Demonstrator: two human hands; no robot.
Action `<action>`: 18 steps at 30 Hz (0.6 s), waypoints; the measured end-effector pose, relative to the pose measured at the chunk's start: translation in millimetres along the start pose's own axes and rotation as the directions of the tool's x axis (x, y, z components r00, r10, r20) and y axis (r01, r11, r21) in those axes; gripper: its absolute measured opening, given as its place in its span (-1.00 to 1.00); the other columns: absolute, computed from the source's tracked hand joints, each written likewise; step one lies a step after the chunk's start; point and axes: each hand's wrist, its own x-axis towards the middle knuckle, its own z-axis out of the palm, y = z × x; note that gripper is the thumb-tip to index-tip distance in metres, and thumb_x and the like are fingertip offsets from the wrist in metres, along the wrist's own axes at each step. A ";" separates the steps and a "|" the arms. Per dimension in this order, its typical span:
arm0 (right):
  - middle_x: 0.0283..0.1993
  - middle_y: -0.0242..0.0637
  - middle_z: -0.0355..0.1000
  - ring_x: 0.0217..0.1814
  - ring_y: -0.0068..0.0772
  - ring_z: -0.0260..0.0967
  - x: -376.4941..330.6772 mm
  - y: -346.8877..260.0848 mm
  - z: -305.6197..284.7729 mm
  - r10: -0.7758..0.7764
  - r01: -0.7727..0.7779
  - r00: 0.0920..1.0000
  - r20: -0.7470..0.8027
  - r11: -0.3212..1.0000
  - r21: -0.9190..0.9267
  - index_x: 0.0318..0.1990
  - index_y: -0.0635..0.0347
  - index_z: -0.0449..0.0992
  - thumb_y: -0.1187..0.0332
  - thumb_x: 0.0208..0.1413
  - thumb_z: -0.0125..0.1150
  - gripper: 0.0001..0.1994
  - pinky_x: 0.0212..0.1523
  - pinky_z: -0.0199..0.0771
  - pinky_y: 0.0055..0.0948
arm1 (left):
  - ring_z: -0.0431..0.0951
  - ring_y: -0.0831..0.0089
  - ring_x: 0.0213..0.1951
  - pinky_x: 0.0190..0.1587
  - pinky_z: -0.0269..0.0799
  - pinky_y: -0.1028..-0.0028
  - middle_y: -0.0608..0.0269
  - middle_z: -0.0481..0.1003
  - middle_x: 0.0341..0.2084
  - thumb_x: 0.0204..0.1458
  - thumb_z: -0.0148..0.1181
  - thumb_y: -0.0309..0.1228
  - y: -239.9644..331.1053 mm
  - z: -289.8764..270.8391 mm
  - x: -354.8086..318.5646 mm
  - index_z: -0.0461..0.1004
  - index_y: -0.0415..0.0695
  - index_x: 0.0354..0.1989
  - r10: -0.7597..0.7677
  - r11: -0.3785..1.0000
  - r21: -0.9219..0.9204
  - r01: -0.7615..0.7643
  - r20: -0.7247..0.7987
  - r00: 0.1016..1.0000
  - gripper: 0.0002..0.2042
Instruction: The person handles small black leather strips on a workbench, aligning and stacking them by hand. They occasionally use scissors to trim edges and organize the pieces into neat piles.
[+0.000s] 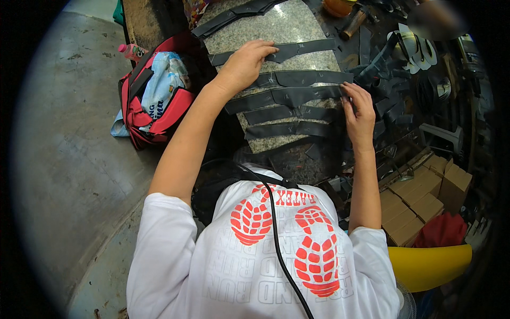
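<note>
Several dark, leather-like strips (305, 95) with small pale marks lie in rows across a speckled stone slab (234, 33). My left hand (247, 63) reaches over the slab, fingers stretched out, their tips resting on an upper dark strip (308, 48). Fingertips of my right hand (359, 109) touch the right ends of the middle strips, with the thumb apart from the fingers. Below that hand's reach lie the lower strips (276, 130), overlapping at their inner ends. A further bundle of dark strips (234, 20) lies at the slab's far left edge.
A red bag (178, 106) with a light blue printed packet and a pink-capped bottle (132, 51) stands left. Dark scraps (385, 80) and pale sole-shaped pieces (417, 48) crowd the right. Cardboard boxes (417, 199) and a yellow curved seat (430, 267) are at lower right.
</note>
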 end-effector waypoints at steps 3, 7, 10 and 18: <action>0.04 -0.19 0.53 0.18 -0.10 0.41 -6.1 2.4 -4.7 0.005 -0.005 1.000 -0.015 0.999 -0.032 -0.05 0.26 0.59 0.61 0.06 0.22 -0.73 0.19 0.41 -0.24 | 0.32 0.12 0.30 0.35 0.23 0.23 0.12 0.44 0.19 0.14 0.06 -0.61 -6.3 -3.8 0.6 0.49 -0.13 0.11 -0.059 0.998 0.013 0.059 0.061 0.996 -0.65; 0.03 -0.20 0.54 0.17 -0.10 0.41 -15.8 8.0 -6.9 0.009 -0.011 0.999 -0.032 0.997 -0.080 -0.07 0.26 0.60 0.60 0.06 0.22 -0.74 0.19 0.40 -0.25 | 0.28 0.11 0.33 0.37 0.20 0.21 0.13 0.39 0.24 0.15 0.09 -0.57 -9.8 -3.5 -1.0 0.47 -0.10 0.16 0.048 0.994 0.100 -0.050 0.023 0.999 -0.63; 0.02 -0.21 0.54 0.15 -0.11 0.41 -22.7 10.6 -6.0 0.019 -0.022 0.999 -0.041 0.998 -0.065 -0.08 0.26 0.60 0.59 0.07 0.23 -0.76 0.18 0.40 -0.25 | 0.25 0.10 0.35 0.37 0.20 0.20 0.11 0.35 0.27 0.14 0.15 -0.50 -1.6 9.7 -5.3 0.45 -0.08 0.18 0.068 0.988 0.138 -0.065 -0.014 0.998 -0.61; -0.01 -0.25 0.56 0.14 -0.14 0.43 -0.1 5.3 2.4 -0.079 0.079 0.997 0.003 0.987 -0.141 -0.06 0.21 0.60 0.56 0.08 0.25 -0.75 0.14 0.43 -0.27 | 0.45 0.21 0.02 0.10 0.35 0.18 0.26 0.51 -0.13 -0.06 0.39 -0.36 23.1 4.4 -15.3 0.59 -0.07 -0.11 0.069 0.959 0.279 -0.045 -0.077 0.995 -0.70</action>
